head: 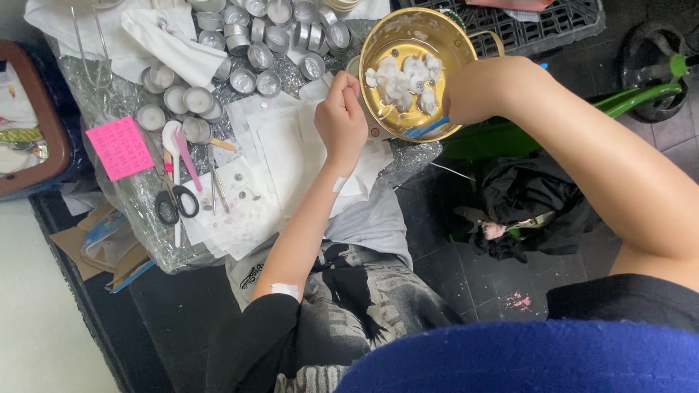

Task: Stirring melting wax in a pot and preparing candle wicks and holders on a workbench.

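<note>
**A:** In the head view, what does the right hand (473, 91) hold?

**B:** It holds a golden metal bowl (411, 73), tilted so the inside faces the camera. The grip is closed on the rim at the right side. Inside the bowl are white lumps (404, 80), maybe wax, and a blue stick (426, 129) lies near the lower rim.

**A:** And the left hand (341, 120)?

**B:** It is just beside the bowl, at its left edge. The fingers are curled almost closed. I cannot tell if it pinches something small, because the fingertips are hidden.

**A:** What is under the hands?

**B:** A surface covered with crinkled foil (145, 218) and white paper sheets (284, 145). Many small round metal cups (244, 80) stand at the top, some filled with white material.

**A:** Other things?

**B:** A pink paper note (120, 148) lies at the left, black-handled scissors (175, 204) are below it, and a pink stick (188, 156) is between them. A black crate (539, 29) is behind the bowl, well apart from the cups.
</note>
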